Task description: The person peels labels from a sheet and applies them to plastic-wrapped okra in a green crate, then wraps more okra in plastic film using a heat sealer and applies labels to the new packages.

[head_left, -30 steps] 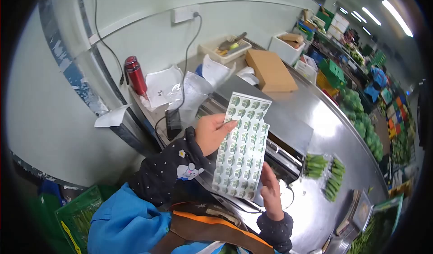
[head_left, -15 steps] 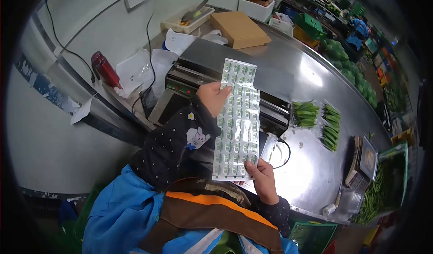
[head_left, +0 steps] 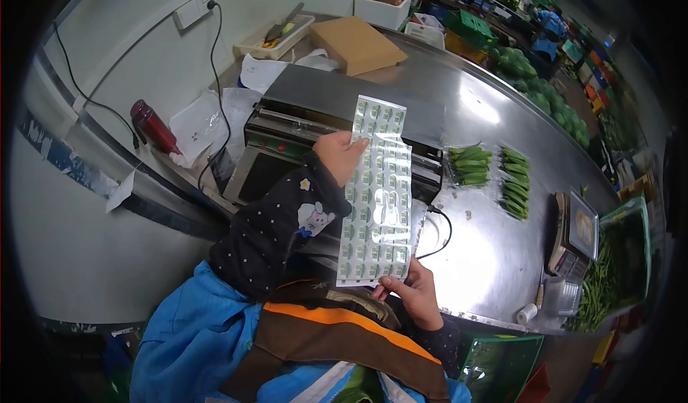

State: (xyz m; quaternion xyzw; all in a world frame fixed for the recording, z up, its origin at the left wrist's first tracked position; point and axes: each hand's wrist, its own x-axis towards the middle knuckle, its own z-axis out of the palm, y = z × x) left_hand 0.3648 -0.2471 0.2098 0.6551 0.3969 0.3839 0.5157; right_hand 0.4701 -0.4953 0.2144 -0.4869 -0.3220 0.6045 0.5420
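In the head view my left hand (head_left: 338, 156) pinches the upper left edge of a long white sticker sheet (head_left: 376, 195), its thumb on the front. Rows of small green-printed labels cover the sheet, and glare whitens part of it. My right hand (head_left: 414, 293) is at the bottom right corner, with thumb and forefinger closed at the lower edge; the fingertips are partly hidden. Behind the sheet stands a wrapping machine (head_left: 269, 145) with red lights. Two film-wrapped packs of green pods, a left pack (head_left: 470, 164) and a right pack (head_left: 514, 182), lie to the right.
A weighing scale (head_left: 575, 234) stands at the right of the steel table (head_left: 466, 260), beside a crate of green beans (head_left: 602, 288). A cardboard box (head_left: 356, 45), a white tray (head_left: 294, 34) and a red flask (head_left: 154, 127) are at the back and left. A co-worker (head_left: 550, 27) is far off.
My right thumb has slid down off the front of the sheet to its bottom edge. The left hand keeps its hold. The surroundings have shifted slightly left as my head turned.
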